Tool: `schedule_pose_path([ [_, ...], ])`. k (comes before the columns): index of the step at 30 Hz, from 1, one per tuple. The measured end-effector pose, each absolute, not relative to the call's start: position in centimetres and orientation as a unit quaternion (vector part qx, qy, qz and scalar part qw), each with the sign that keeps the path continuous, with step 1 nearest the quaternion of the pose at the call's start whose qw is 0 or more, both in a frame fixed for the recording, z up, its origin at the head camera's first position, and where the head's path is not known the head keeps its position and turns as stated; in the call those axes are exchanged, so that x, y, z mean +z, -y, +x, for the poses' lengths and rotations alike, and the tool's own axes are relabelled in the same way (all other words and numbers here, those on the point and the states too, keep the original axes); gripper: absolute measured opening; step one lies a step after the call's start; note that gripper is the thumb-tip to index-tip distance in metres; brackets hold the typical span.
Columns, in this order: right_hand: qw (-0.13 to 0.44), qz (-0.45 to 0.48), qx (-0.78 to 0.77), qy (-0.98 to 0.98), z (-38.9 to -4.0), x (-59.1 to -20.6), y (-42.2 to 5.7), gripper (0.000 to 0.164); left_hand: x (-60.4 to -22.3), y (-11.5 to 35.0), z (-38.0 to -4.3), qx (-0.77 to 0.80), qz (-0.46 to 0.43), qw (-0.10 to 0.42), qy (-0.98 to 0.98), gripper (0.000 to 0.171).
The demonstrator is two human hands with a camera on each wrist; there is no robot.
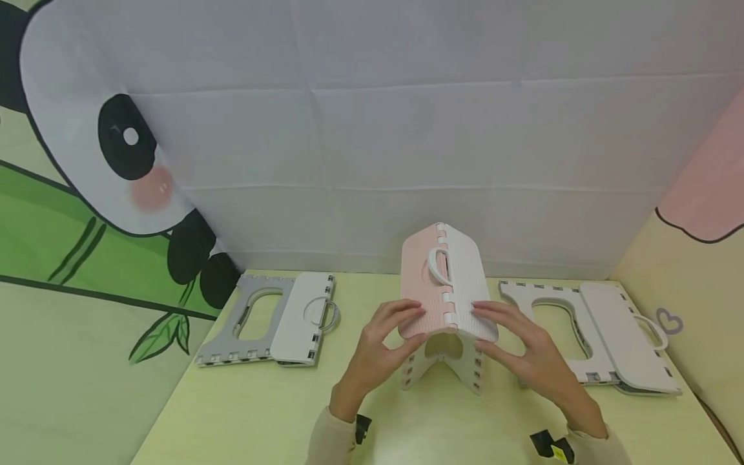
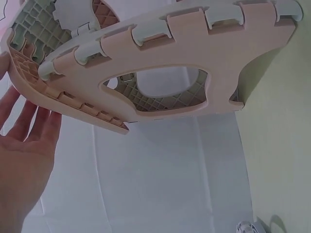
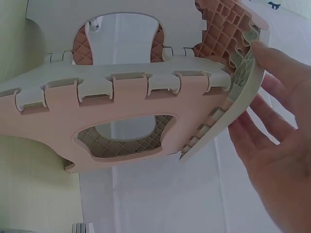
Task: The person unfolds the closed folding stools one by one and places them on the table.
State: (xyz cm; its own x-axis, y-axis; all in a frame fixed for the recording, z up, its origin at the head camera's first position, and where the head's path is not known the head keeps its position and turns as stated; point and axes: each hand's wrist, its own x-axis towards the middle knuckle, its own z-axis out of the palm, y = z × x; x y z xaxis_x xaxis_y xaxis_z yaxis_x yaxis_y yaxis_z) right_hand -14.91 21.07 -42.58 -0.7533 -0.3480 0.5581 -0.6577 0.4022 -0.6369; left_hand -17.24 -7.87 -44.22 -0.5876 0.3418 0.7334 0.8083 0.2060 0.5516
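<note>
Peaking along its middle, the pink-and-white stool sits pinched from both sides: the left hand, fingers on top, grips the pink half at eight o'clock, the right hand likewise the white half at four. A folded stool lies at nine.

The right hand partly hides the white plastic folding stool beside the bench's right edge. The near edge is cropped.
</note>
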Motion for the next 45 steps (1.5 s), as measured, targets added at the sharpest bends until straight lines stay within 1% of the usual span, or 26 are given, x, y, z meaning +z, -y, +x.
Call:
schedule_pose_path([
  [8,0.196,0.336,0.437,0.811,-15.2,-42.8,-21.2,0.063,-44.2,8.1,-17.5,-0.479,-0.397,0.246,0.743,0.04],
  [13,0.21,0.357,0.429,0.803,-15.3,-42.7,-21.2,0.062,-44.1,8.2,-17.6,-0.472,-0.414,0.253,0.736,0.042],
  [14,0.214,0.364,0.429,0.798,-15.3,-42.7,-21.1,0.061,-44.1,8.2,-17.7,-0.47,-0.418,0.255,0.735,0.042],
  [18,0.25,0.407,0.429,0.767,-15.7,-42.9,-21.0,0.044,-44.0,8.3,-17.8,-0.453,-0.432,0.261,0.735,0.044],
  [19,0.261,0.415,0.427,0.76,-15.8,-43.0,-21.0,0.043,-44.0,8.3,-17.9,-0.449,-0.434,0.264,0.735,0.045],
  [23,0.289,0.428,0.421,0.746,-16.1,-43.1,-20.8,0.05,-44.0,8.4,-18.0,-0.437,-0.44,0.268,0.738,0.046],
  [38,0.283,0.437,0.414,0.746,-16.1,-42.9,-21.0,0.049,-43.4,8.6,-17.7,-0.415,-0.439,0.26,0.753,0.043],
  [45,0.283,0.441,0.409,0.747,-16.2,-43.0,-21.1,0.049,-43.4,8.7,-17.7,-0.409,-0.444,0.267,0.751,0.044],
])
